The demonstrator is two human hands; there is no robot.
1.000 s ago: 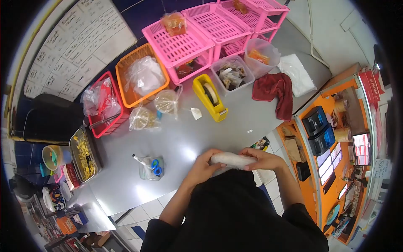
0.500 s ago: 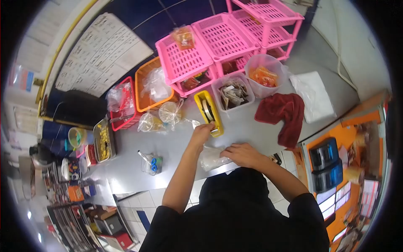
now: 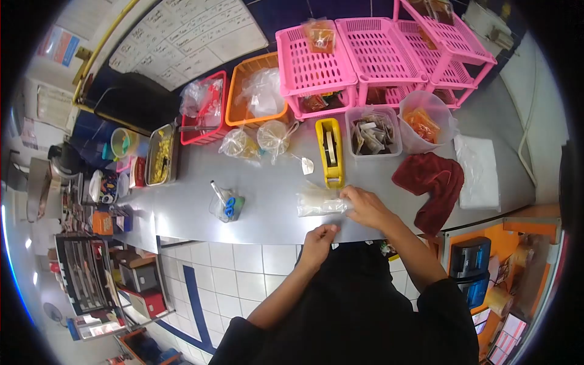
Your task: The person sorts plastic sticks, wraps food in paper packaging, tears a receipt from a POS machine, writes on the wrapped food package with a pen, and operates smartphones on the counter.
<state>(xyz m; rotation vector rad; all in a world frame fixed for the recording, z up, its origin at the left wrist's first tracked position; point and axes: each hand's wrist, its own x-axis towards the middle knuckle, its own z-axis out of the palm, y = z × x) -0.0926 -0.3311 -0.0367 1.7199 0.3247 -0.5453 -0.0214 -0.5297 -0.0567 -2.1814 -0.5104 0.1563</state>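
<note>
On the steel counter lies a rolled clear plastic bag (image 3: 317, 202) with whitish contents. My right hand (image 3: 367, 210) has its fingers closed on the bag's right end. My left hand (image 3: 319, 244) is at the counter's front edge, below the bag and apart from it. Its thumb and fingers are pinched together; whatever may be between them is too small to make out. Just behind the bag stands a yellow tape dispenser (image 3: 329, 152) with a roll of tape in it. A small white tag (image 3: 307, 165) lies to the dispenser's left.
A dark red cloth (image 3: 431, 185) and white sheets (image 3: 477, 173) lie on the right. Behind are a tub of sachets (image 3: 373, 135), a clear bucket (image 3: 426, 125) and pink racks (image 3: 380, 52). A cup with blue scissors (image 3: 229, 207) and tied bags (image 3: 274, 139) are on the left.
My left hand has left the tape dispenser and come back to the counter's front edge. My right hand now grips the bag's right end, and the bag lies straighter. The view has shifted.
</note>
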